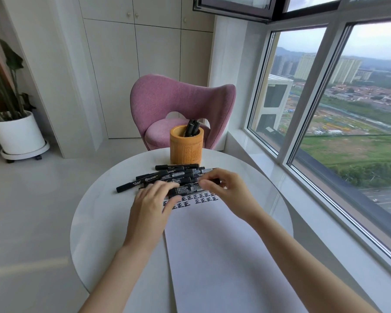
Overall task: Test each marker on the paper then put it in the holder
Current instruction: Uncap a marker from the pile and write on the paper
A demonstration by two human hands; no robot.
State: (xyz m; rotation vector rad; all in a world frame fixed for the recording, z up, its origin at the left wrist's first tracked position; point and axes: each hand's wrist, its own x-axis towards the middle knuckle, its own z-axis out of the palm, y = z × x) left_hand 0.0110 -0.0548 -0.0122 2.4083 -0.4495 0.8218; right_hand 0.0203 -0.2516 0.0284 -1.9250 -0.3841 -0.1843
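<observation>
I have one marker [187, 189] held crosswise between my two hands. My left hand [152, 201] curls its fingers and thumb round one end, and my right hand [227, 188] pinches the other end between fingertip and thumb. The marker hangs just above the far end of the paper [212, 256], over the rows of test marks [196, 199] that show between my hands. The pile of markers [167, 175] lies on the worktop [88, 218] right at my fingertips. The holder [186, 144] stands beyond the pile with a few markers already upright in it.

I take this step to be uncapping, though I cannot tell which end carries the cap. I'd pull straight along the barrel without twisting sideways, so my left knuckles don't scatter the pile. I'd keep the cap in one hand, then write on the blank sheet on the near side of my hands, below the marks already there. After that I'd press the cap home firmly and lift the marker well clear of the pile before lowering it into the holder.
</observation>
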